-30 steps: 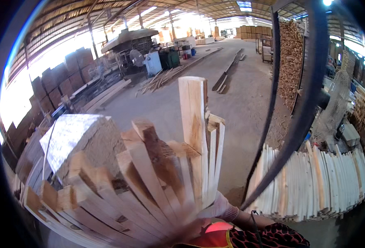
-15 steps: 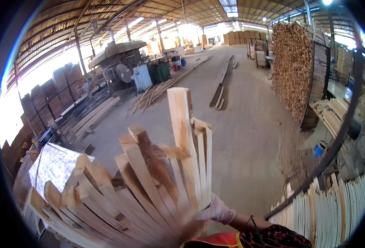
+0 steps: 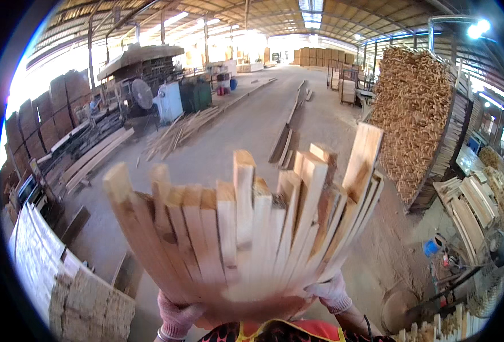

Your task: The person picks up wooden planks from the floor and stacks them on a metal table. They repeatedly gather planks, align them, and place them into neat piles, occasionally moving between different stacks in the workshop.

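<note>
Both gloved hands apart, clamped on one load: left hand (image 3: 179, 315) at the lower left edge of the wood bundle (image 3: 246, 245), right hand (image 3: 333, 294) at its lower right edge. Step in hand, as I read it: supporting a loose armful clear of the floor (image 3: 235, 128). Next move probably calls for even inward squeeze from both sides, wrists level, since I see no strap round it. Bundle sits in front of my waist, by the red apron (image 3: 323, 330), fanning wider toward the far ends; near ends blurred, can't tell how they rest. Strips: pale, squared, tops uneven. Tallest strip (image 3: 363, 159) at the right edge; leftmost strip (image 3: 127, 205) leans outward. Smallest detail: dark brown patch (image 3: 325, 208) right of centre, maybe bark.
</note>
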`<action>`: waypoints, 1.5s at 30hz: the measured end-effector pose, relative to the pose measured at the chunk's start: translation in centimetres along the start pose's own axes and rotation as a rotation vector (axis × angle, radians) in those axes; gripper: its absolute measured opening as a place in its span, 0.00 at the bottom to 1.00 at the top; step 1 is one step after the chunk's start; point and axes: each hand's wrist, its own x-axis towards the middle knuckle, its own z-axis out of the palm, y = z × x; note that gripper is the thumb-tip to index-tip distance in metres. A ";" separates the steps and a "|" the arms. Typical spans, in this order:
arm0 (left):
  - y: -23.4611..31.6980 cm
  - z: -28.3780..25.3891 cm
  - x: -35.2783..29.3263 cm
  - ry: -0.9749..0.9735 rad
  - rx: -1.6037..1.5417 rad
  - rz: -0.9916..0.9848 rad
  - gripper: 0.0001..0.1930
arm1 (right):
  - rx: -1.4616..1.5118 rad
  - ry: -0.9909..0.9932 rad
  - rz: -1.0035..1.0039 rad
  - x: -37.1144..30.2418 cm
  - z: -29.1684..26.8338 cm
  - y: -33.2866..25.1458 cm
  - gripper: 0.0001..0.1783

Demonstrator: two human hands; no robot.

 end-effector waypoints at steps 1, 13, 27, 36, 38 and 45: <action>-1.1 2.7 3.5 -0.029 -0.006 0.013 0.38 | 0.010 0.045 -0.039 3.4 -1.6 0.5 0.29; -12.1 23.8 37.1 0.115 0.204 0.001 0.38 | 0.018 -0.007 -0.017 47.2 -15.9 0.1 0.45; -28.8 56.9 86.2 -0.262 0.123 -0.112 0.33 | 0.164 0.409 -0.149 90.6 -36.2 -2.6 0.43; -39.4 79.2 108.7 -0.218 0.152 -0.051 0.35 | 0.046 0.354 -0.097 118.8 -54.3 -6.3 0.33; -41.3 83.2 113.8 -0.156 0.205 -0.002 0.36 | -0.033 0.331 -0.084 126.5 -57.3 -8.5 0.33; -48.6 97.4 130.6 -0.063 0.112 0.006 0.35 | -0.022 0.198 -0.057 151.1 -70.1 -7.7 0.38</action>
